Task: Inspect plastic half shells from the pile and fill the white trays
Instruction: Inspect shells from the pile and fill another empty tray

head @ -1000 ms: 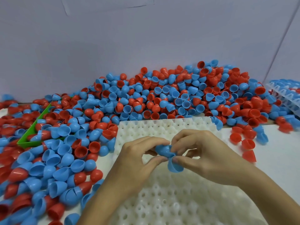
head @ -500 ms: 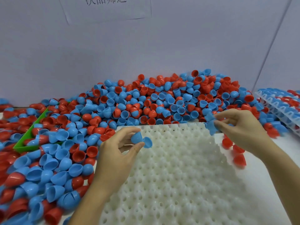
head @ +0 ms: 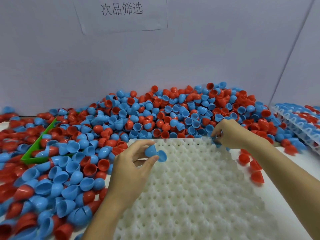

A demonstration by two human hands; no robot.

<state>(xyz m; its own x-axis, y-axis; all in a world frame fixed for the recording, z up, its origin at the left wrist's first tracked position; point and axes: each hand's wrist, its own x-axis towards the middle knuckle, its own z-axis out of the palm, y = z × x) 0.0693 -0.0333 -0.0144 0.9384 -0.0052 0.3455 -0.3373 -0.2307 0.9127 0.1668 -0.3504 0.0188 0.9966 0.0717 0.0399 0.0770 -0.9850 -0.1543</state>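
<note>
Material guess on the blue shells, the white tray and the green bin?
Blue shells: thin moulded plastic, smooth with a soft sheen.
White tray: looks like moulded plastic, matte, slightly translucent, bumpy with small holes.
Green bin: likely rigid plastic, flat glossy walls; mostly buried, so less sure.

Smooth, slightly glossy plastic half shells (head: 173, 116) surround a matt white moulded plastic tray (head: 199, 187); a paper sign (head: 121, 13) hangs behind.

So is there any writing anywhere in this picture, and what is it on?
"次品筛选": handwritten in dark ink on the white paper sheet stuck to the wall.
No other text can be seen: none on the shells, the white tray or the green bin.
</note>
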